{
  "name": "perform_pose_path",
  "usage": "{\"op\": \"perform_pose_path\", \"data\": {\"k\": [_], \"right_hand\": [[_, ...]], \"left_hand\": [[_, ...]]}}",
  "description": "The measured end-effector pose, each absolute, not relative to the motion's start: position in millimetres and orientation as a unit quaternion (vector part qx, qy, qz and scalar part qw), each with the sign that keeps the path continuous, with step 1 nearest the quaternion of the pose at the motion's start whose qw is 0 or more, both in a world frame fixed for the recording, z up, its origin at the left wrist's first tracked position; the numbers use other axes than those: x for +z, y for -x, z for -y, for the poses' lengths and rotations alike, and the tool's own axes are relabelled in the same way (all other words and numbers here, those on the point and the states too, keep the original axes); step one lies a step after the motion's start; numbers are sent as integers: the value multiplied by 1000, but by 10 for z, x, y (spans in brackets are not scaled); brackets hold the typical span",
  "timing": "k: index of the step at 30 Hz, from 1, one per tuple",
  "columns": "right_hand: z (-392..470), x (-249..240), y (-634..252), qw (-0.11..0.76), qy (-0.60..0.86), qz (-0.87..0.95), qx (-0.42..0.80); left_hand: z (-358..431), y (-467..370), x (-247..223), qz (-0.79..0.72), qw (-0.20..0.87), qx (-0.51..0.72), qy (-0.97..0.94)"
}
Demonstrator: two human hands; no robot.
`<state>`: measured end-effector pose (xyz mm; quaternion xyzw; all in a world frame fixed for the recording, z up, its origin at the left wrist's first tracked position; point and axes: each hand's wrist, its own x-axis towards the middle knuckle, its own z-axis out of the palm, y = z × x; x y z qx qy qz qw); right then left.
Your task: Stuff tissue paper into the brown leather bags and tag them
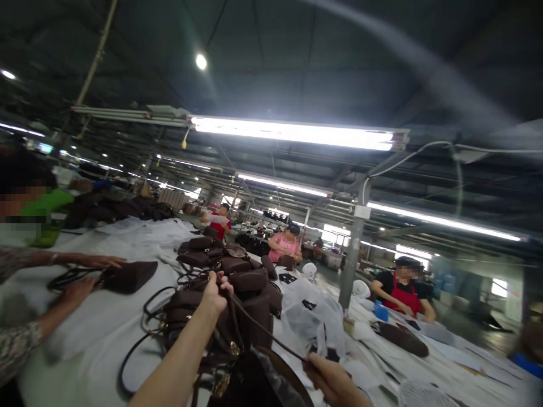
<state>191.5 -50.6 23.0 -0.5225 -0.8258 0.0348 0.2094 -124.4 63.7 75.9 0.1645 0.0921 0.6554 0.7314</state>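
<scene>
A thin dark brown bag strap (pixel 269 334) runs taut between my two hands. My left hand (pixel 218 293) is closed around its upper end, above the heap of bags. At the lower right, my right hand (pixel 333 380) pinches the other end. Just below the strap lies a dark brown handbag (pixel 237 384), its mouth partly open on a grey lining and gold-coloured hardware showing. Behind my left hand, a pile of similar brown handbags (pixel 250 282) spreads over the white-covered table (pixel 97 350), with looped straps hanging out to the left.
On the left, a co-worker's hands (pixel 102 261) rest on another brown bag (pixel 129 277). Clear plastic bags (pixel 314 308) lie right of the pile. A metal post (pixel 351 265) rises beyond. Co-workers, including one in a red apron (pixel 401 294), stand at farther tables under tube lights.
</scene>
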Motion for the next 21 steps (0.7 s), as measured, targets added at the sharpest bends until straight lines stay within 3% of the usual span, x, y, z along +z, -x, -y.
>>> {"op": "perform_pose_path", "data": {"k": [5, 10, 13, 17, 21], "right_hand": [[518, 689, -2159, 188, 518, 833, 44], [427, 1332, -1278, 65, 535, 829, -147], [283, 1477, -918, 40, 561, 799, -213], [165, 1468, -949, 62, 564, 796, -213], [158, 1302, -1291, 103, 600, 767, -201]], "left_hand": [[-543, 1208, 773, -178, 722, 600, -295], [-285, 618, 921, -215, 733, 465, -448], [-168, 486, 913, -234, 712, 401, -527], [-156, 660, 809, -247, 667, 417, -565], [-305, 944, 695, -282, 597, 529, -533]]}}
